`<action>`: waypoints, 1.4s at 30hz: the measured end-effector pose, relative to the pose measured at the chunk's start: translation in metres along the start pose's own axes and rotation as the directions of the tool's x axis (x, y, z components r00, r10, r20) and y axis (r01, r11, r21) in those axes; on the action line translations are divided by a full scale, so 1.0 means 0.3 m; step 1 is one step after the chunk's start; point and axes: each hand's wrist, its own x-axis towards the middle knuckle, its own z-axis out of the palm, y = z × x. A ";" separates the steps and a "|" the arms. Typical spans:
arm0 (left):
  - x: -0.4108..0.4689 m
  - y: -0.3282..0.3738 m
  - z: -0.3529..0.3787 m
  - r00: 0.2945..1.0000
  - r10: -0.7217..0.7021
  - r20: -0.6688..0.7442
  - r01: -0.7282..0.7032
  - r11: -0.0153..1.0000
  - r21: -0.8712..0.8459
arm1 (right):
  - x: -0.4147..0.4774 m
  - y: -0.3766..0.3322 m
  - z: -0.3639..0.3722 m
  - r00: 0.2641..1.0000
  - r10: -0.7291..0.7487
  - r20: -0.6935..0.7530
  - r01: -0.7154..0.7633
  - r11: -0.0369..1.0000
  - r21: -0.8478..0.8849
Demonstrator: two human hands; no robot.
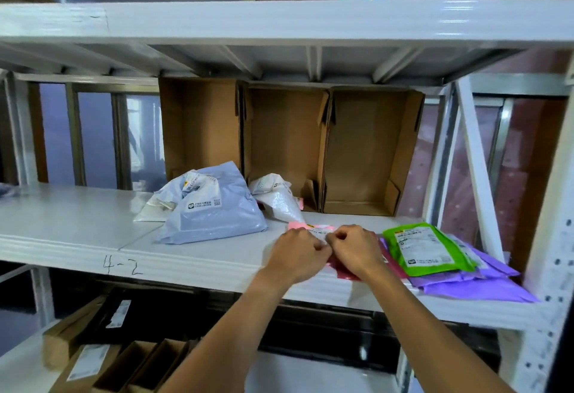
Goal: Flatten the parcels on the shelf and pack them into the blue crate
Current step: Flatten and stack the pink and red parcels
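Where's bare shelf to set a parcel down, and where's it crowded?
Bare: shelf left of the grey-blue parcel; a small strip before the right cardboard box, between white parcel and green parcel. Crowded: right end, green parcel on purple parcels; centre, left hand and right hand pinching the pink parcel.

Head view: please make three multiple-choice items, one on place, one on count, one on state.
1. Where lies the green parcel? A on the purple parcels; B on the floor; C on a hook.
2. How many cardboard boxes stand at the back of the shelf? A one; B three; C five.
3. How do the left hand and right hand meet the pink parcel? A flat; B curled, pinching; C not touching.
Key: A, it overlaps their stack; B, three stand side by side; B, fingers curled on it.
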 end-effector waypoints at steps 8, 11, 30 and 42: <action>0.125 -0.092 0.032 0.988 0.151 0.019 -0.151 0.959 0.241 | 0.001 -0.015 0.000 0.998 -0.050 0.025 0.049 0.998 0.034; 0.138 -0.106 0.043 0.965 0.198 0.170 -0.220 0.968 0.122 | 0.008 -0.008 0.003 0.999 -0.029 0.037 0.027 0.997 0.072; 0.160 -0.119 0.006 0.844 0.178 0.506 -0.259 0.961 0.095 | 0.096 0.016 -0.052 0.870 0.086 0.486 -0.002 0.985 -0.171; 0.193 -0.120 0.041 0.837 0.067 0.543 -0.179 0.971 0.156 | 0.118 0.097 0.004 0.857 0.083 0.509 -0.020 0.992 -0.129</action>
